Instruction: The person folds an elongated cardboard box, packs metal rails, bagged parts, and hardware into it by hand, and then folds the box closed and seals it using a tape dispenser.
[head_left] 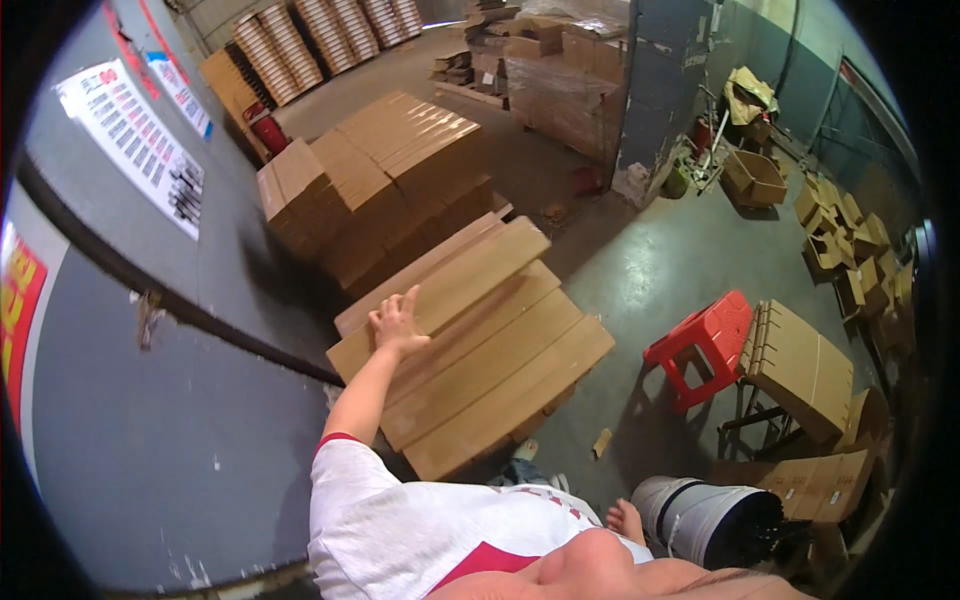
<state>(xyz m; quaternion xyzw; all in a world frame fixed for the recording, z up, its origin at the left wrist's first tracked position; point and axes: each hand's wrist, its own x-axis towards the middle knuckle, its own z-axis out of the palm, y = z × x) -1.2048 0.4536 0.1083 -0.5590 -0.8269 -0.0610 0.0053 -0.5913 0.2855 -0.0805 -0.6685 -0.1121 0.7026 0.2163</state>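
Observation:
My left hand (398, 325) lies on top of a long narrow cardboard box (478, 283), its fingers spread over the upper face. That box rests on a stack of similar long brown boxes (510, 395), laid side by side just in front of me. Low by my body is my right hand (625, 521), partly hidden, its fingers loosely bent and apart with nothing visible in them. Beside it lies a grey-white drum (705, 515) with a dark opening.
A larger pile of cardboard boxes (385, 165) stands beyond the stack. At right are a red plastic stool (712, 340), a folded cardboard piece (800, 365) on a frame, and many open cartons (850, 240) along the wall. A grey panel (190, 420) borders my left.

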